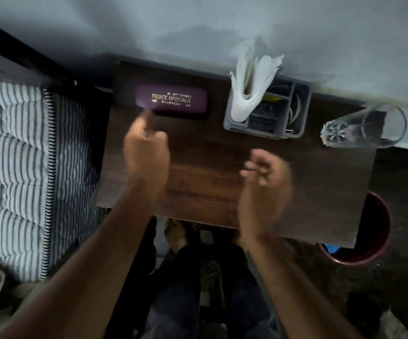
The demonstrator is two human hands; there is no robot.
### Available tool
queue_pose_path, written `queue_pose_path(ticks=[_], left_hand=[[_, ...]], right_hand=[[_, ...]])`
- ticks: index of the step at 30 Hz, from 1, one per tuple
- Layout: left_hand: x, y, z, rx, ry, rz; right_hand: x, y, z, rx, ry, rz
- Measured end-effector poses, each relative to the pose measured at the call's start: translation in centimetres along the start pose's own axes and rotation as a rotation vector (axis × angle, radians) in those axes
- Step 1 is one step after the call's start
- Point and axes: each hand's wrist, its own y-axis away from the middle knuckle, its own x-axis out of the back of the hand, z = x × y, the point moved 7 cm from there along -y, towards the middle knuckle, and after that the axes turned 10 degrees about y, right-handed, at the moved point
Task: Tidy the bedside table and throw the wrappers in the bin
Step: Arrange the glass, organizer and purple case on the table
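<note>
A dark wooden bedside table (210, 192) fills the middle of the view. A purple spectacle case (171, 100) with gold lettering lies at its back left. My left hand (146, 150) hovers just in front of the case, fingers mostly curled, one finger pointing toward it, holding nothing. My right hand (266, 182) is blurred over the table's front middle, fingers loosely bent and apart, empty. A dark red bin (378, 241) stands on the floor under the table's right front corner, with something blue inside.
A grey organiser (266, 113) with white tissues (251, 79) and cables sits at the back of the table. A clear drinking glass (366, 128) stands at the back right corner. A striped mattress (14, 167) lies to the left. A pale wall is behind.
</note>
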Motion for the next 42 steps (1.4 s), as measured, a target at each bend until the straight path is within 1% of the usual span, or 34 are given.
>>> queue_pose_path(ticks=[1, 2, 3, 4, 6, 8, 10, 14, 16, 18, 22, 24, 26, 28, 30, 31, 33, 34, 35, 36, 38, 40, 42], left_hand=[[1.6, -1.0, -0.3, 0.025, 0.003, 0.059], [2.6, -1.9, -0.5, 0.042, 0.009, 0.080], [3.1, -2.6, -0.6, 0.052, 0.016, 0.069], [3.1, -3.1, -0.6, 0.059, 0.020, 0.032], [2.6, -4.0, -0.5, 0.070, 0.015, -0.041], [2.2, -4.7, -0.2, 0.087, -0.030, -0.071], [1.4, -4.9, 0.2, 0.137, -0.033, -0.134], [0.5, -5.2, 0.3, 0.126, -0.018, -0.270], [0.2, -5.3, 0.0, 0.133, 0.009, -0.287], [0.2, -5.3, -0.2, 0.158, 0.035, -0.267], [0.4, -5.1, 0.1, 0.155, 0.015, -0.268], [0.4, -5.0, 0.1, 0.148, 0.014, -0.263], [1.0, -4.9, 0.0, 0.118, 0.001, -0.205], [1.8, -4.4, -0.1, 0.100, 0.012, -0.164], [2.6, -3.0, -0.6, 0.107, 0.018, -0.166], [2.6, -2.0, -0.8, 0.103, 0.031, -0.182], [1.1, 0.3, -0.6, 0.109, 0.038, -0.287], [-0.3, 1.4, -0.5, 0.108, 0.045, -0.351], [-1.6, 2.4, -0.1, 0.101, 0.050, -0.401], [-3.3, 3.3, 0.4, 0.103, 0.047, -0.449], [-6.2, 4.7, 1.3, 0.087, 0.019, -0.517], [-8.3, 5.1, 1.9, 0.076, 0.023, -0.538], [-9.6, 5.2, 1.8, 0.091, -0.009, -0.526]], right_hand=[[-2.4, 0.9, -0.8, 0.045, 0.017, -0.135], [-4.7, 1.4, -1.7, 0.092, 0.037, -0.249], [-6.6, 1.5, -2.8, 0.151, 0.073, -0.321], [-8.3, 1.3, -3.8, 0.218, 0.125, -0.358], [-11.1, 0.1, -5.1, 0.288, 0.225, -0.383], [-13.0, -1.3, -5.3, 0.253, 0.281, -0.406], [-13.9, -2.3, -5.1, 0.202, 0.299, -0.408], [-14.7, -2.9, -4.4, 0.169, 0.276, -0.437], [-14.8, -2.8, -3.9, 0.155, 0.258, -0.448], [-14.9, -2.4, -3.5, 0.146, 0.247, -0.455], [-14.8, -1.9, -3.7, 0.144, 0.239, -0.464], [-14.2, -1.7, -4.2, 0.149, 0.260, -0.447], [-12.5, -1.1, -4.9, 0.156, 0.285, -0.390], [-9.8, 0.0, -4.9, 0.120, 0.187, -0.370], [-6.0, 1.1, -4.6, 0.118, 0.060, -0.335], [-3.5, 1.2, -4.5, 0.138, 0.042, -0.261], [1.4, 0.2, -3.5, 0.143, 0.074, -0.034], [3.4, -0.7, -2.9, 0.113, 0.088, 0.054], [4.4, -1.8, -2.1, 0.059, 0.098, 0.085], [5.3, -3.0, -1.4, -0.012, 0.100, 0.071], [5.2, -5.4, -0.4, -0.114, 0.054, -0.055], [3.9, -6.9, -0.2, -0.164, 0.033, -0.181], [3.2, -8.0, 0.0, -0.155, 0.045, -0.211]])
